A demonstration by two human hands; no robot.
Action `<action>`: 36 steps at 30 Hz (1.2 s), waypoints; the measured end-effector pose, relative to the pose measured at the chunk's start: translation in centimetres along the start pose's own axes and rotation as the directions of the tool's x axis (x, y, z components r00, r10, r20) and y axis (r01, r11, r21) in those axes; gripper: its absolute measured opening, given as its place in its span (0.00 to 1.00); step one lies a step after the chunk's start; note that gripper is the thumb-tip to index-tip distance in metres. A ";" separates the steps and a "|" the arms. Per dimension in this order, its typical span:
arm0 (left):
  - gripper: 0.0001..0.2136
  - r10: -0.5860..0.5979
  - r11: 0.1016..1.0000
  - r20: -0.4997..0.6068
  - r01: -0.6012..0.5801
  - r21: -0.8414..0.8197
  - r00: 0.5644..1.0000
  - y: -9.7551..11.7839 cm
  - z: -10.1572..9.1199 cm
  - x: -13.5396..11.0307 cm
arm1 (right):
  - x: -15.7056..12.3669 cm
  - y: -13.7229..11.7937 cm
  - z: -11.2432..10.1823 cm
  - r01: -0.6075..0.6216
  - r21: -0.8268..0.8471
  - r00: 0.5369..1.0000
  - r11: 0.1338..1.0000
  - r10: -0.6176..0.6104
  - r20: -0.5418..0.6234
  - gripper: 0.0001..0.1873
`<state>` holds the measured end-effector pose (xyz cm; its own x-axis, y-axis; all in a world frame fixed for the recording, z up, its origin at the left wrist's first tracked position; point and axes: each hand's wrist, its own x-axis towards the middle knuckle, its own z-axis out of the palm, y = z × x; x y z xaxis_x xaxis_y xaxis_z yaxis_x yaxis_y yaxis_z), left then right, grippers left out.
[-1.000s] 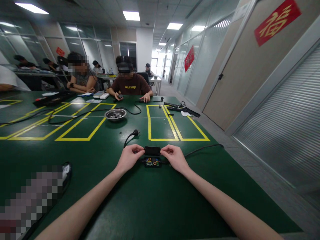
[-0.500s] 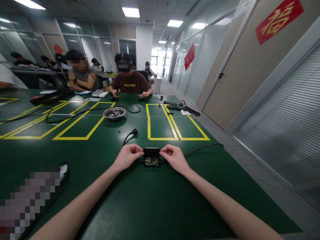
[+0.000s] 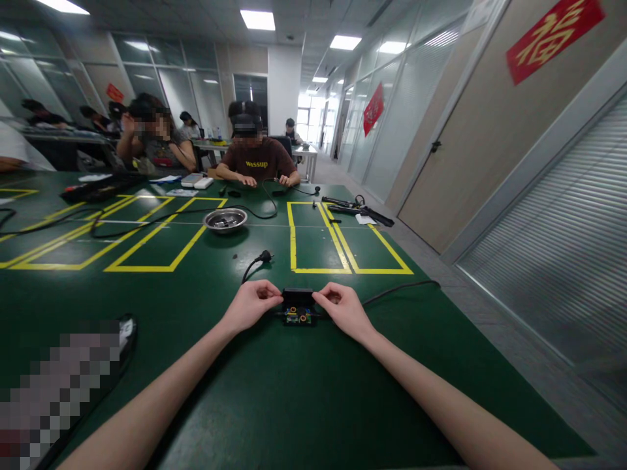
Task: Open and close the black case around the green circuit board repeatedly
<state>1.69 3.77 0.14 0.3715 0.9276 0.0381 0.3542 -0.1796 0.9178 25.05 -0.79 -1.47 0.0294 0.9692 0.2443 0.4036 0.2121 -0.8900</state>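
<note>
Between my two hands is a black plastic cover (image 3: pixel 298 296), tilted up behind an opened power adapter (image 3: pixel 298 317). Inside the adapter's lower shell a circuit board shows, with ring-shaped coils and small parts. My left hand (image 3: pixel 253 304) pinches the left end of the cover between thumb and fingers. The right end is pinched in the same way by my right hand (image 3: pixel 344 309). Dark cords leave the adapter on both sides, partly hidden by my hands. Beyond my left hand lies a black mains plug (image 3: pixel 265 256) on its cord.
A metal bowl (image 3: pixel 225 220) with small parts stands on the green table (image 3: pixel 274 405). Yellow tape marks rectangles there. Black tools (image 3: pixel 360 212) lie at the far right, a blurred-out device (image 3: pixel 73 385) at the near left. A person (image 3: pixel 257 160) sits across the table.
My hands and the cover stay almost in place; the cover looks slightly more tilted. Across the table, the person's hand has let go of a small dark thing, and another person has raised their hands.
</note>
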 end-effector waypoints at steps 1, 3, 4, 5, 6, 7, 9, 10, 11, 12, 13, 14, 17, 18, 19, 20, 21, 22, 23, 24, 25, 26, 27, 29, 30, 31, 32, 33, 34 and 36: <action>0.10 -0.001 1.000 0.006 0.001 -0.007 1.000 0.0 0.0 0.0 | 0.0 -0.1 0.0 0.004 -0.008 1.000 1.000 -0.004 -0.003 0.20; 0.10 0.002 1.000 0.017 -0.002 -0.018 1.000 0.1 0.0 -0.1 | -0.1 -0.3 -0.1 0.007 -0.023 1.000 1.000 -0.007 -0.007 0.23; 0.10 0.004 1.000 0.022 -0.004 -0.018 1.000 0.1 0.0 -0.1 | -0.1 -0.4 -0.1 0.007 -0.029 1.000 1.000 -0.007 -0.005 0.24; 0.10 0.006 1.000 0.029 -0.006 -0.014 1.000 0.2 0.0 -0.1 | -0.1 -0.4 -0.2 0.006 -0.034 1.000 0.999 -0.006 -0.002 0.24; 0.10 0.008 1.000 0.036 -0.008 -0.006 0.999 0.4 -0.1 -0.2 | -0.1 -0.5 -0.2 0.004 -0.038 1.000 0.999 -0.004 0.001 0.25; 0.09 0.009 1.000 0.046 -0.010 0.004 0.999 0.6 -0.1 -0.3 | -0.1 -0.6 -0.3 0.001 -0.041 1.000 0.999 -0.001 0.004 0.25; 0.08 0.008 1.000 0.066 -0.010 0.027 0.998 1.0 -0.3 -0.4 | -0.2 -0.6 -0.3 -0.002 -0.040 1.000 0.999 0.002 0.008 0.24; 0.08 0.006 0.999 0.073 -0.009 0.036 0.997 1.3 -0.3 -0.5 | -0.2 -0.6 -0.3 -0.002 -0.035 1.000 0.999 0.003 0.010 0.24; 0.08 0.005 0.999 0.076 -0.008 0.044 0.997 1.5 -0.4 -0.6 | -0.2 -0.6 -0.3 -0.002 -0.029 1.000 1.000 0.002 0.015 0.24; 0.08 0.004 0.999 0.076 -0.008 0.052 0.997 1.8 -0.5 -0.7 | -0.2 -0.6 -0.4 -0.002 -0.022 1.000 1.000 0.003 0.024 0.23; 0.09 0.003 0.998 0.074 -0.008 0.061 0.997 1.9 -0.5 -0.7 | -0.3 -0.7 -0.4 -0.003 -0.018 0.999 1.000 0.004 0.036 0.22; 0.10 0.003 0.997 0.073 -0.008 0.071 0.997 2.1 -0.6 -0.8 | -0.3 -0.7 -0.5 -0.004 -0.015 0.999 1.000 0.005 0.051 0.21; 0.12 -0.003 0.995 0.071 -0.004 0.103 0.998 2.1 -0.6 -0.9 | -0.5 -0.9 -0.9 0.007 -0.028 0.995 1.000 -0.004 0.102 0.18; 0.14 -0.006 0.994 0.071 -0.002 0.112 0.997 2.0 -0.5 -0.9 | -0.5 -1.0 -1.0 0.013 -0.033 0.993 0.999 -0.009 0.122 0.17; 0.15 -0.006 0.993 0.069 -0.002 0.119 0.998 1.9 -0.5 -0.9 | -0.5 -1.0 -1.2 0.019 -0.036 0.990 0.999 -0.014 0.142 0.16; 0.16 -0.004 0.992 0.070 -0.005 0.127 0.998 1.8 -0.4 -0.8 | -0.5 -1.0 -1.3 0.023 -0.039 0.986 0.999 -0.017 0.163 0.15; 0.17 -0.003 0.991 0.073 -0.007 0.134 0.997 1.7 -0.4 -0.8 | -0.5 -1.0 -1.4 0.028 -0.040 0.983 0.999 -0.020 0.185 0.14; 0.17 -0.003 0.990 0.080 -0.009 0.142 0.997 1.6 -0.3 -0.8 | -0.5 -1.0 -1.5 0.034 -0.041 0.978 0.999 -0.025 0.206 0.13; 0.17 -0.004 0.989 0.087 -0.009 0.147 0.996 1.5 -0.3 -0.8 | -0.5 -0.9 -1.5 0.044 -0.043 0.974 0.998 -0.033 0.224 0.12; 0.18 -0.008 0.989 0.092 -0.006 0.149 0.996 1.4 -0.2 -0.8 | -0.5 -0.9 -1.6 0.054 -0.045 0.970 0.998 -0.042 0.239 0.12; 0.17 -0.010 0.989 0.097 -0.004 0.146 0.995 1.3 -0.1 -0.8 | -0.5 -0.8 -1.6 0.065 -0.046 0.967 0.997 -0.052 0.250 0.11; 0.17 -0.010 0.990 0.101 -0.004 0.142 0.995 1.2 0.0 -0.8 | -0.5 -0.7 -1.7 0.076 -0.046 0.964 0.996 -0.062 0.260 0.11; 0.17 -0.006 0.991 0.102 -0.008 0.137 0.995 1.1 0.0 -0.8 | -0.5 -0.7 -1.7 0.087 -0.048 0.961 0.995 -0.071 0.267 0.11; 0.17 0.011 0.992 0.107 -0.025 0.128 0.994 1.0 0.1 -0.8 | -0.5 -0.7 -1.8 0.108 -0.056 0.956 0.993 -0.088 0.281 0.11; 0.17 0.019 0.992 0.113 -0.033 0.125 0.993 0.9 0.2 -0.8 | -0.5 -0.8 -1.8 0.116 -0.062 0.952 0.991 -0.094 0.290 0.11; 0.17 0.025 0.991 0.124 -0.041 0.124 0.992 0.8 0.2 -0.8 | -0.5 -0.9 -1.9 0.119 -0.070 0.950 0.990 -0.093 0.300 0.11; 0.17 0.030 0.991 0.135 -0.047 0.123 0.990 0.8 0.2 -0.8 | -0.5 -1.0 -1.9 0.116 -0.079 0.947 0.990 -0.086 0.311 0.11; 0.17 0.036 0.991 0.148 -0.055 0.122 0.988 0.7 0.2 -0.7 | -0.5 -1.1 -2.0 0.109 -0.093 0.944 0.990 -0.074 0.320 0.11; 0.16 0.044 0.990 0.158 -0.064 0.124 0.986 0.7 0.2 -0.7 | -0.6 -1.2 -2.0 0.105 -0.116 0.943 0.988 -0.062 0.326 0.12; 0.15 0.062 0.986 0.173 -0.088 0.143 0.983 0.7 0.2 -0.8 | -0.6 -1.3 -1.9 0.125 -0.184 0.944 0.975 -0.059 0.325 0.13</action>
<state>1.85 2.84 0.72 0.5357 0.8440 0.0263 0.4394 -0.3052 0.8448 26.28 -1.89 0.25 -0.2939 0.9427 0.1582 0.5658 0.3050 -0.7661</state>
